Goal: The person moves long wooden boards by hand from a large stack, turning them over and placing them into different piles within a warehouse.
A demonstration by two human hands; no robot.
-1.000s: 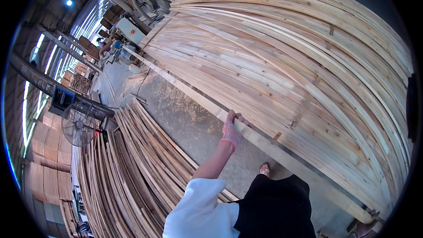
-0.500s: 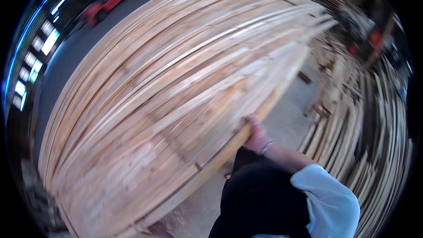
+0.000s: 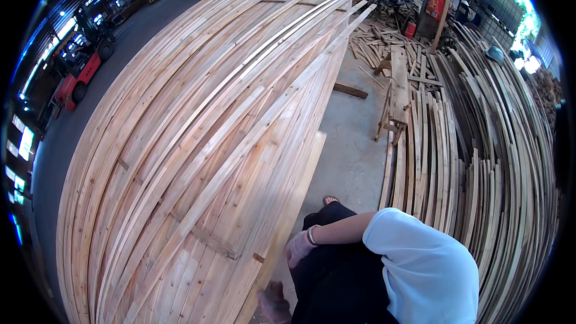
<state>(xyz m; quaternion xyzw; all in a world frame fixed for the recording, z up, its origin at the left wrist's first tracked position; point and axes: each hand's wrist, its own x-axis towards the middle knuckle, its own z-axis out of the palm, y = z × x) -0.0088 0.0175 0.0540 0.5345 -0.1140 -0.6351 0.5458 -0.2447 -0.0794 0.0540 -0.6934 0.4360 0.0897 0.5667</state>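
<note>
A long pale plank (image 3: 295, 201) lies along the near right edge of a broad stack of sawn boards (image 3: 198, 162). My right hand (image 3: 298, 249), in a pinkish work glove, hangs beside my dark-clothed leg, close to that plank. A gap seems to show between them, and its fingers are mostly hidden. Lower down, my left hand (image 3: 274, 303) is at the plank's edge near the bottom of the view. Motion smears it, so whether it grips the wood is unclear. Loose boards, such as a long narrow strip (image 3: 258, 129), lie slantwise across the stack.
Grey concrete floor (image 3: 351, 126) runs along the stack's right side. Further right are a wooden bench (image 3: 398, 93), scrap offcuts (image 3: 375, 45) and long bundled strips (image 3: 504, 144). A dark timber piece (image 3: 350, 89) juts from beneath the stack. A red forklift (image 3: 78, 78) stands far left.
My right hand has come off the plank's edge and dropped nearer my body. The view has swung, bringing more of the right side in, and is sharper. My left hand shows more at the bottom.
</note>
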